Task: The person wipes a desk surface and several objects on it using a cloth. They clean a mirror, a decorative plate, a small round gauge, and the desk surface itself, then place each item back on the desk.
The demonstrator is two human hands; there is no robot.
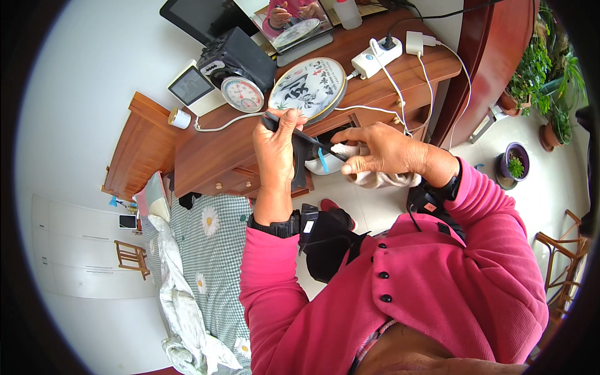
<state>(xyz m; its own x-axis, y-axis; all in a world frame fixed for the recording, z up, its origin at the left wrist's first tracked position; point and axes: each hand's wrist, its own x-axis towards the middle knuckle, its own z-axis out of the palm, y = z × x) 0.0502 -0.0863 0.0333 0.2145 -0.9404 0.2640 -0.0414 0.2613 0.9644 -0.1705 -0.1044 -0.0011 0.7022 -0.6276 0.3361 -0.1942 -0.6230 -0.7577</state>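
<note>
My left hand (pixel 275 150) is closed around one end of a slim black flat object (pixel 312 141), seen nearly edge-on, so its kind is unclear. Its other end slants down to the right, close to the thumb of my right hand (pixel 387 150). A crumpled off-white cloth (pixel 381 180) is bunched in my right hand, hanging below the palm and partly hidden by the fingers. Just beyond my left fingertips, a round white plaque (pixel 309 84) with dark brushwork leans on the wooden desk (pixel 206 155).
The desk also carries a round dial gauge (pixel 242 94), a black boxy device (pixel 240 59), a small white-framed screen (pixel 192 85), a mirror (pixel 297 31) and a white power strip (pixel 377 57) with trailing cables. A checked bed (pixel 212 256) lies left; potted plants (pixel 515 164) stand right.
</note>
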